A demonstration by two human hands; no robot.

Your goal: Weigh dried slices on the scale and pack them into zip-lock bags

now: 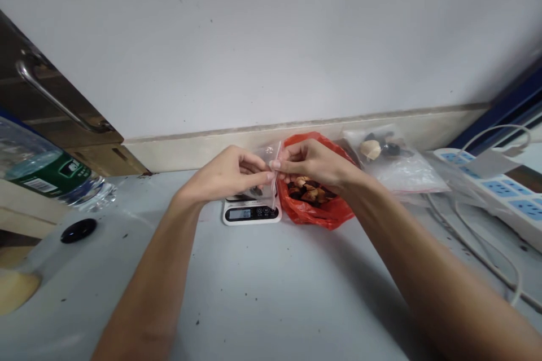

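Both hands meet at the top edge of a small clear plastic zip bag (266, 197), which hangs just above a white digital scale (253, 221) reading 0.0. My left hand (231, 174) pinches the bag's edge between thumb and fingers. From the other side, my right hand (311, 162) pinches the same edge. Some dark pieces show low in the bag, partly hidden by the left fingers. Under my right hand stands an open red plastic bag (319, 220) with brown and dark dried pieces (311, 192) in it.
A larger clear bag (406, 175) with dark and pale pieces lies right of the red bag. Farther right are a power strip (508, 192) and white cables (478, 242). At left are a water bottle (55, 175), a black oval object (79, 230) and a metal handle (63, 101).
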